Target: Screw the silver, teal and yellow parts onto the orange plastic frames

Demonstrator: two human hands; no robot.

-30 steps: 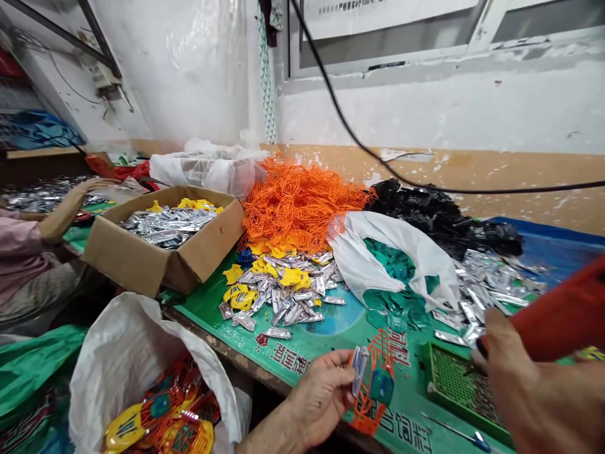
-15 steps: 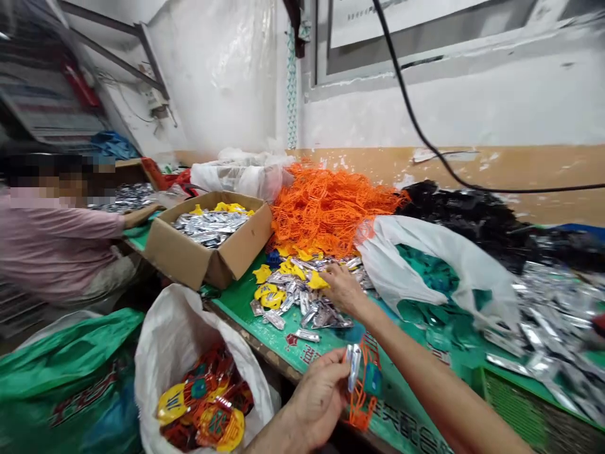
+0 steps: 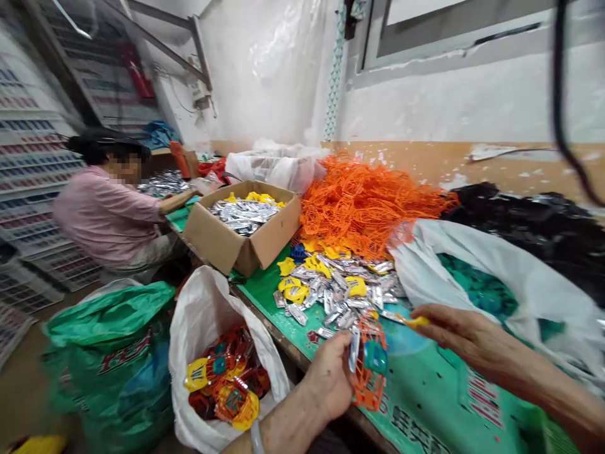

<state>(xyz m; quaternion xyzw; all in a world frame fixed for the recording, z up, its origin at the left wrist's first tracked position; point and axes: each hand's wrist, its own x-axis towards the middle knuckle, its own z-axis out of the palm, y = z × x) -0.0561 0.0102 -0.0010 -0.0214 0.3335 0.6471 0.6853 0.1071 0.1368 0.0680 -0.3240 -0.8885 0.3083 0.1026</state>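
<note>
My left hand (image 3: pixel 328 378) is closed around an orange plastic frame (image 3: pixel 368 394) with a teal piece (image 3: pixel 375 357) set in it and a silver, shiny piece (image 3: pixel 354 350) at its near side. To the right, my right hand (image 3: pixel 454 331) pinches a small yellow plastic part (image 3: pixel 418 322) above the green table cover. A silver strip meets the yellow part's tip; I cannot tell whether they are joined. Beyond both hands lies a heap of silver pieces (image 3: pixel 338 293) mixed with yellow parts (image 3: pixel 293 291).
Orange frames (image 3: pixel 368 202) are piled behind the heap. A cardboard box (image 3: pixel 276 233) holds silver and yellow pieces. At right stands a white bag (image 3: pixel 425 252) with teal pieces. Left below are an assembly-filled white sack (image 3: pixel 182 328) and a green bag (image 3: pixel 108 372). A co-worker (image 3: pixel 108 214) sits at far left.
My right hand has come back from the heap toward me and to the right, with a yellow part in its fingers. My left hand keeps its hold. The camera view has turned left.
</note>
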